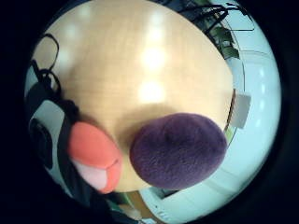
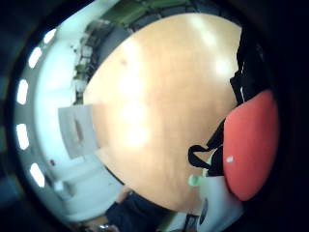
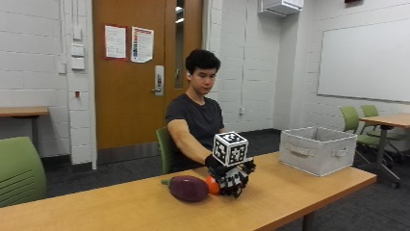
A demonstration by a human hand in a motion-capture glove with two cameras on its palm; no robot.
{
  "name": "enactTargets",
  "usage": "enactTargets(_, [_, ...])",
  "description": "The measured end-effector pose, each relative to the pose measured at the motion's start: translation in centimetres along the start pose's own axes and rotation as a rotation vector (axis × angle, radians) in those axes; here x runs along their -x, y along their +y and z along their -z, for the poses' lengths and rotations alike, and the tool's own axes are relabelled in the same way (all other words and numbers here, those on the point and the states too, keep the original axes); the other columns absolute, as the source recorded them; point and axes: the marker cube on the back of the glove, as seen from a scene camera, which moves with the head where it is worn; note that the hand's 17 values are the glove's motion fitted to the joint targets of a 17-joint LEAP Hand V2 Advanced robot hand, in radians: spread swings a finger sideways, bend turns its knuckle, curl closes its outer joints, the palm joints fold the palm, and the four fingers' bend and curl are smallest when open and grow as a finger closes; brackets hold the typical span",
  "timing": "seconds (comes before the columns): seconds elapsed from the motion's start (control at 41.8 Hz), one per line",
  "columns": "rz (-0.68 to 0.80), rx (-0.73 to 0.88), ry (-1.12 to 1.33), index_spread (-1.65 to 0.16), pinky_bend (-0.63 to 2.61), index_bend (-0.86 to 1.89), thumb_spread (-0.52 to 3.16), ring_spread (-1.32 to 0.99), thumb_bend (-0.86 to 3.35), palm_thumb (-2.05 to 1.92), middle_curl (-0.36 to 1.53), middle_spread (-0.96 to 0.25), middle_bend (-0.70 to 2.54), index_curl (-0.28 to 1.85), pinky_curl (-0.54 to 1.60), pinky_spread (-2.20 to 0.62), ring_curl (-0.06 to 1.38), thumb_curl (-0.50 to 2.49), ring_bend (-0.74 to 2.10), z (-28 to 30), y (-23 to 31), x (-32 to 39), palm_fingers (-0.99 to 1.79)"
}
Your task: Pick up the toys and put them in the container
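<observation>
Hand: my gloved right hand (image 3: 232, 179) grasps the round orange-red soft toy (image 3: 213, 185), centre frame.
Container: light grey fabric bin (image 3: 317, 149), right; contents hidden.
Beside: purple plush eggplant (image 3: 188, 188) on the table.

The surface (image 3: 128, 207) is pale honey-coloured wood with a faint grain; on it lies a plush eggplant toy (image 3: 188, 188) in deep purple with a small green stem at its left end; touching its right side is an orange-red toy (image 3: 212, 185), which in the little finger side palm view shows a paler pink patch. The gloved right hand (image 3: 229, 177) is black; the fabric container (image 3: 317, 149) at the far right of the surface is light grey-white; the person's shirt (image 3: 198, 118) is dark charcoal.
</observation>
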Motion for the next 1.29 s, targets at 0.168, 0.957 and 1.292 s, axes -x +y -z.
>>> enactTargets(0.168, [-0.035,-0.045,-0.005,-0.42,0.84,0.37,0.91,-0.46,0.27,0.64,0.6,-0.38,0.68,0.64,0.36,-0.43,0.49,0.52,1.04,3.6,1.4,1.3,1.17])
enactTargets(0.957, [0.567,-0.481,-0.03,-0.54,0.89,0.33,0.71,-0.44,0.23,0.6,0.73,-0.4,0.79,1.14,0.4,-0.45,0.53,0.82,1.12,30.4,10.4,37.7,1.1])
enactTargets(1.292, [0.704,-0.485,0.072,-0.56,0.89,0.26,0.68,-0.43,0.22,0.58,0.75,-0.4,0.78,1.29,0.4,-0.45,0.53,0.93,1.12,27.7,7.9,50.8,1.1])
